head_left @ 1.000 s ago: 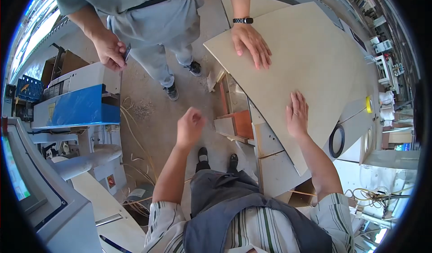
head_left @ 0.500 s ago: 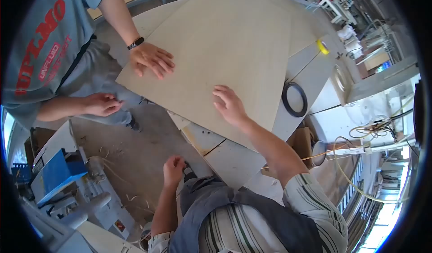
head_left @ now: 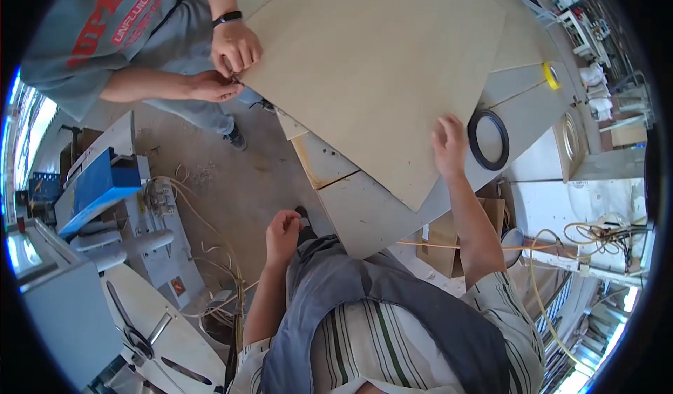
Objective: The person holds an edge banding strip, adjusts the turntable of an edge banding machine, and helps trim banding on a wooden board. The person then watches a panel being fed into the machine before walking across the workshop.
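Note:
A large pale wooden sheet lies on the table, one corner pointing towards me. My right hand is at its right edge, fingers curled against the sheet; the side under the edge is hidden. My left hand hangs near my waist, away from the table. Its fingers are bent together, and what they hold, if anything, is hidden. At the sheet's left corner a co-worker's two hands come together, apparently pinching something too small to make out.
A black ring and a yellow tape roll lie on grey panels right of the sheet. Below stands a cardboard box. Hoses hang at the right. A blue-topped machine stands at the left.
My right hand has moved right, from the sheet's surface to its edge. The co-worker's hand has lifted off the sheet and joined the other at the corner. The view has shifted.

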`<state>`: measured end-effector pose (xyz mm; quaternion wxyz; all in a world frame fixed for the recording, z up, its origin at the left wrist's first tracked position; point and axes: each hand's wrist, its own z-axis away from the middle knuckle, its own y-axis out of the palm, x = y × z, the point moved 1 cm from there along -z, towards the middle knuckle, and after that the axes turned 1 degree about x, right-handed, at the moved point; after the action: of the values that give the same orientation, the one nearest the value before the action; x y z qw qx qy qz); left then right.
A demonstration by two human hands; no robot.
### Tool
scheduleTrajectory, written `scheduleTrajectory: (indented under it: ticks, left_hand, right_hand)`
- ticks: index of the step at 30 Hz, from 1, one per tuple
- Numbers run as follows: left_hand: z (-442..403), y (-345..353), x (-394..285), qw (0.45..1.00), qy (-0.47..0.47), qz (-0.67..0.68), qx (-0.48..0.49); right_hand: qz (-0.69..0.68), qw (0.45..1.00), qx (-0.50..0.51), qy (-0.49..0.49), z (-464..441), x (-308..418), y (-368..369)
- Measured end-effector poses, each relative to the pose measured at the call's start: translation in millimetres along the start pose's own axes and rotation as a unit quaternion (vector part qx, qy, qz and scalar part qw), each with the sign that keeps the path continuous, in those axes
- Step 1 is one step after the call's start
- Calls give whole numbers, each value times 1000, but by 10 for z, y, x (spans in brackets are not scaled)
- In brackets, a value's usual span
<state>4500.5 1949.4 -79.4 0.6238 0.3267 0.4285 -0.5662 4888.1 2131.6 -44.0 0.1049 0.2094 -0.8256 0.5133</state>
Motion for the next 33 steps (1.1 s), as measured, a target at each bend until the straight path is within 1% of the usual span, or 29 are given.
scheduleTrajectory:
  ticks: [2, 3, 5, 7, 8, 10, 16, 20, 25, 33]
  left_hand:
    - [87, 25, -3, 1000, -11, -14, 3]
    - [121, 30, 9, 1000, -9, -11, -13]
    - [171, 37, 81, 1000, -6, -6, -8]
    - [207, 20, 121, 1000, -5, 5, -22]
    - [215, 13, 133, 1000, -5, 14, -19]
    - [226, -26, 159, 999, -4, 32, -7]
    - [239, -136, 244, 996, 5, 77, -44]
    - [247, -256, 308, 997, -2, 55, -45]
    - [222, -302, 370, 997, -14, 72, -37]
    - [174, -344, 312, 997, -2, 72, -21]
  right_hand:
    - [55, 996, -50, 43, 140, -328, 22]
    - [104, 985, -70, 120, 217, -417, 80]
    - [55, 977, -69, 195, 284, -570, 56]
    - [-18, 953, -83, 291, 236, -459, 19]
    - [-25, 956, -78, 281, 227, -484, 44]
    - [-81, 930, -119, 339, 209, -581, 83]
    - [-134, 928, -102, 334, 178, -281, 5]
    - [-167, 918, -88, 348, 206, -193, -79]
    - [-204, 897, -73, 386, 220, -217, -191]
    - [-260, 851, -53, 454, 222, -174, -264]
